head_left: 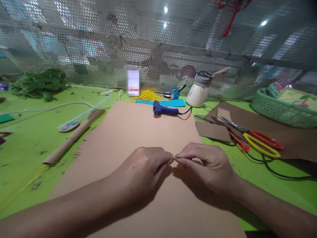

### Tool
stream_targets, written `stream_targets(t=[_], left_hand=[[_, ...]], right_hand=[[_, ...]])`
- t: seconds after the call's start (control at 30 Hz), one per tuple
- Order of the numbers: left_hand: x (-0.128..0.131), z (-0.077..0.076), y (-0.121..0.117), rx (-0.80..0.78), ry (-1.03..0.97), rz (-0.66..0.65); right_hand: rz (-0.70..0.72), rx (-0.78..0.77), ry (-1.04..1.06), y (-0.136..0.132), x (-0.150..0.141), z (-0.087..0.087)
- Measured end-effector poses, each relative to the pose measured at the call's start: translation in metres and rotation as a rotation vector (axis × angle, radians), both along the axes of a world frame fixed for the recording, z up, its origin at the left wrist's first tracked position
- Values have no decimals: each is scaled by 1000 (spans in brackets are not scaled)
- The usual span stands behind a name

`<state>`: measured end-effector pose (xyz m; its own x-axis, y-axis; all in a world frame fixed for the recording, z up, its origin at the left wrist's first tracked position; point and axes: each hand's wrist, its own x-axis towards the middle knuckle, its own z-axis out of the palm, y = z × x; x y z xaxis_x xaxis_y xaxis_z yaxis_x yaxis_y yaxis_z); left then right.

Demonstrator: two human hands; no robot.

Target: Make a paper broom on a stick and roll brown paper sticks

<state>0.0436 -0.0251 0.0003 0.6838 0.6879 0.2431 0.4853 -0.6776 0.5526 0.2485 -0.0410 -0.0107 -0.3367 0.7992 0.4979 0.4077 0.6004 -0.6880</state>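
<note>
My left hand (142, 170) and my right hand (206, 165) meet over a large tan sheet of card (138, 132) lying on the green table. Both hands are closed in a pinch, fingertips touching. Between them they hold a small thin tan strip (174, 159), too small to name surely. A blue glue gun (163, 109) lies at the far edge of the card.
Scissors with red and yellow handles (255, 138) lie right, on brown card (284, 132). A green basket (279, 110) stands far right, a white jar (199, 91) behind. A rolled paper tube (71, 138) and green fibre pile (39, 82) lie left. Perforated metal screen behind.
</note>
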Motion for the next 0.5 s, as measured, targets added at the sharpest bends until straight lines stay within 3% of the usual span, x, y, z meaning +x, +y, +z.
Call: stream_targets(t=[0.2,0.37,0.5], left_hand=[[-7,0,9,-3,92,95],[-11,-2,13,20,75,148],[-19,-3,22,-80,64,156]], right_hand=[[-62,36,-23,6,6,0],[-119,-44,11,12,13,3],[-78,-105,9,18,24,7]])
